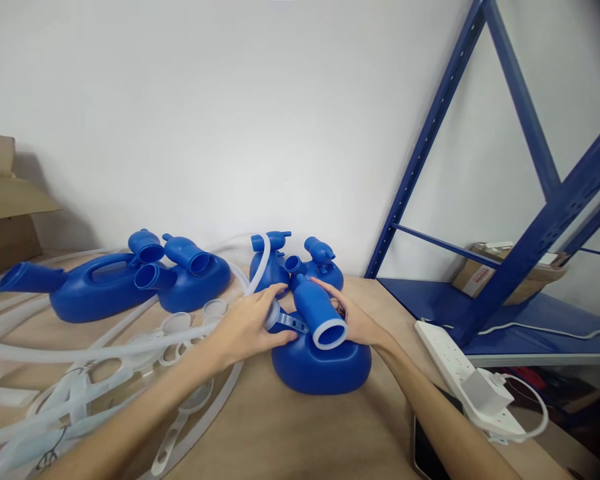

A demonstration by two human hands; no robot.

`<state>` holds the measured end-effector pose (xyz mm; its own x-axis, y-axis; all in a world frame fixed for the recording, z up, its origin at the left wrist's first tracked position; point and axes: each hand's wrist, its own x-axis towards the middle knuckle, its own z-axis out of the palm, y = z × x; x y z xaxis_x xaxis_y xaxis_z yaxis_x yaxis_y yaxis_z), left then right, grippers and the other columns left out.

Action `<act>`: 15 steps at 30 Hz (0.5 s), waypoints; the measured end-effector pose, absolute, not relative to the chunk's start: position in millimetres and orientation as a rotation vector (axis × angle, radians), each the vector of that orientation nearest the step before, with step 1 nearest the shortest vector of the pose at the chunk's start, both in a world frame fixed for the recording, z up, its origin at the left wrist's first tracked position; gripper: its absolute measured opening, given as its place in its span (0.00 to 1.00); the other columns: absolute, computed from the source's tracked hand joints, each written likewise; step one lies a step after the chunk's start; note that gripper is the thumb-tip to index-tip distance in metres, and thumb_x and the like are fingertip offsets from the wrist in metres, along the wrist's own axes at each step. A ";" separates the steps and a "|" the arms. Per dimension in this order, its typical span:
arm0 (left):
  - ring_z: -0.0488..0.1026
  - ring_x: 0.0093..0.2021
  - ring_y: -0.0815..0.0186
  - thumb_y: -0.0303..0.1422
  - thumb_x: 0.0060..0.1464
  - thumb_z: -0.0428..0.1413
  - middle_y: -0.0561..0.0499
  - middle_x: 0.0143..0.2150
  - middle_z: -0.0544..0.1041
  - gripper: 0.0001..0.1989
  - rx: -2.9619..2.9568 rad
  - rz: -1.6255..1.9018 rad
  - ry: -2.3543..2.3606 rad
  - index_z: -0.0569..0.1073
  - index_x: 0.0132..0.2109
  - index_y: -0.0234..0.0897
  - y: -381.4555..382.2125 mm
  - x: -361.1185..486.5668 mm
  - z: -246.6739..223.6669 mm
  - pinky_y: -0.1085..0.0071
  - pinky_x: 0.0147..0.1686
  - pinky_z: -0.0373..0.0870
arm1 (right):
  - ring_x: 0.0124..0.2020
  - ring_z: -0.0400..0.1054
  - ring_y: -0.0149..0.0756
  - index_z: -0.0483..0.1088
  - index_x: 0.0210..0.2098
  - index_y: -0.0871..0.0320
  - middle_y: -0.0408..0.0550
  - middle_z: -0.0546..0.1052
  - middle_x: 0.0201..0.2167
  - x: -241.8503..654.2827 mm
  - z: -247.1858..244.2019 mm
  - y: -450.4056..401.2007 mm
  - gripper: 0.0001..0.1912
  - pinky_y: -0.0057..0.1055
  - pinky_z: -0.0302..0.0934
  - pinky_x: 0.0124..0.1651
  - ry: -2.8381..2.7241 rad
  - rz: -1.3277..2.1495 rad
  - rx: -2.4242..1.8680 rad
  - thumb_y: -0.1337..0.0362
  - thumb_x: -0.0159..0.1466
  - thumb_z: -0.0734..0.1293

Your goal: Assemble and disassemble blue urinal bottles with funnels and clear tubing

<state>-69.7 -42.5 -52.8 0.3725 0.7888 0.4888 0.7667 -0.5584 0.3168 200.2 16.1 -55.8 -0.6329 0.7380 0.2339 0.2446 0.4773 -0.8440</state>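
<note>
A blue plastic bottle (323, 370) lies on the wooden table in front of me. On top of it rests a blue funnel-like piece (316, 308) with a white ring around its opening, facing me. My left hand (255, 320) is closed around the bottle's neck, at a translucent cap with a strap (291, 323). My right hand (353, 317) grips the blue funnel piece from its right side, with some fingers hidden behind it.
More blue bottles (97, 287) stand at the left and behind my hands. Clear tubes (110, 350) and loose caps (176, 323) spread over the left. A power strip (445, 350), a phone (430, 440) and a blue shelf rack (510, 267) are at the right.
</note>
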 end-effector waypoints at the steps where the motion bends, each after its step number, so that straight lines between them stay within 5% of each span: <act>1: 0.77 0.58 0.47 0.51 0.57 0.62 0.40 0.62 0.77 0.37 2.633 0.877 1.412 0.65 0.68 0.40 -41.4 -76.4 -50.0 0.56 0.54 0.74 | 0.36 0.74 0.39 0.47 0.76 0.52 0.41 0.77 0.33 200.5 -56.3 16.6 0.60 0.38 0.68 0.47 -2.139 1.083 -0.812 0.57 0.53 0.82; 6: 0.80 0.50 0.41 0.58 0.55 0.60 0.33 0.57 0.79 0.43 2.590 0.759 1.674 0.66 0.67 0.33 -35.3 -78.1 -57.9 0.53 0.45 0.76 | 0.36 0.73 0.38 0.47 0.76 0.52 0.41 0.76 0.32 201.0 -57.1 16.4 0.59 0.37 0.68 0.46 -2.139 1.068 -0.826 0.58 0.55 0.81; 15: 0.80 0.51 0.48 0.40 0.53 0.60 0.38 0.55 0.81 0.34 2.394 1.317 1.628 0.68 0.66 0.35 -27.1 -59.8 -95.2 0.55 0.49 0.76 | 0.36 0.76 0.40 0.49 0.76 0.51 0.42 0.79 0.32 196.9 -53.3 13.9 0.59 0.38 0.69 0.46 -2.125 1.079 -0.793 0.57 0.54 0.81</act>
